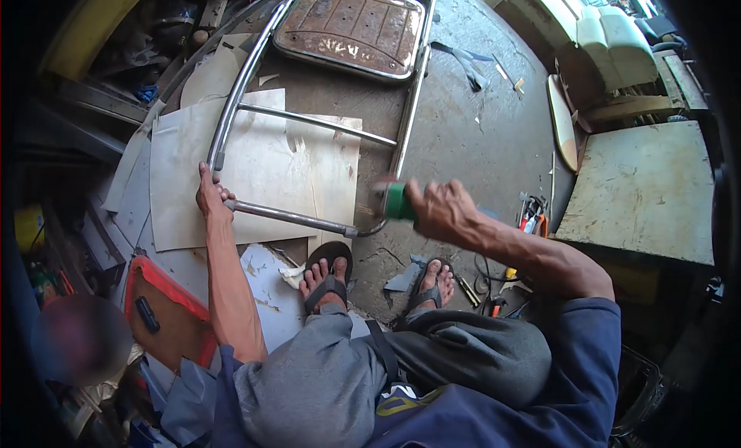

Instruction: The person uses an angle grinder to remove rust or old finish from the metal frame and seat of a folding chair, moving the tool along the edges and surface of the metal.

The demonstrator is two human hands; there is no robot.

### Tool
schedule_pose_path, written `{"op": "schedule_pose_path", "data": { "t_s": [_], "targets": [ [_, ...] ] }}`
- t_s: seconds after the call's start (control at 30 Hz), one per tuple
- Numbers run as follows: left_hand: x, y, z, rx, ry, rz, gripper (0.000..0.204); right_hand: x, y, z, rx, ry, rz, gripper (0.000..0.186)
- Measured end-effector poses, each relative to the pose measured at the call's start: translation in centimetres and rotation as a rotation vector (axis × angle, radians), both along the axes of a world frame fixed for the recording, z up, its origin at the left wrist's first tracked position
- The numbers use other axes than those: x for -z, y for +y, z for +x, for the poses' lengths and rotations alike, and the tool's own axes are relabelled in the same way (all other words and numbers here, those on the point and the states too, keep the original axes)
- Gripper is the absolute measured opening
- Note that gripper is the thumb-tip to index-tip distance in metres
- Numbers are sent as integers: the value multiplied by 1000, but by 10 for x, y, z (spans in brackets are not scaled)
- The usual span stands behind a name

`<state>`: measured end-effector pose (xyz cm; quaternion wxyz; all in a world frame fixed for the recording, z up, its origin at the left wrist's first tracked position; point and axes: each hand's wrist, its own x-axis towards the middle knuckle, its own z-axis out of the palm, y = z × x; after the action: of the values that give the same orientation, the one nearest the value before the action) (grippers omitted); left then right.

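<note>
Red-rimmed brown flat board (174, 313) lies at the lower left on the floor, a small black oblong (147, 314) resting on it. Just right of it the left hand (212, 197) is wrapped around the lower crossbar of a bent chrome tube chair frame (309, 124), which lies flat across pale plywood sheets (262, 166) on the concrete floor (463, 131). The frame's rusty brown metal seat pan (351, 27) sits at its far end, near the top. At the bar's right corner the right hand (440, 209) is clamped on a green-bodied hand tool (395, 201), blurred, its tip touching or just beside the tube. Two feet in dark sandals (328, 282) stand below the bar. Further right, small red and yellow tools (531, 215) lie near a pale flat worktop panel (644, 189), with cream cushions (598, 31) beyond
</note>
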<state>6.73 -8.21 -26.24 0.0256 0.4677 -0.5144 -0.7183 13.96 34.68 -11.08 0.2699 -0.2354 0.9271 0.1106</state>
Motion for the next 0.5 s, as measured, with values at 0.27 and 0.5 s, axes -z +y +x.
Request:
{"op": "schedule_pose_path", "data": {
  "t_s": [0.27,0.5],
  "targets": [
    [3,0,1,17,25,16,55,4,-25,-30,-25,251,255,55],
    [5,0,7,3,19,52,54,6,-41,-15,-65,26,95,51]
  ]
}}
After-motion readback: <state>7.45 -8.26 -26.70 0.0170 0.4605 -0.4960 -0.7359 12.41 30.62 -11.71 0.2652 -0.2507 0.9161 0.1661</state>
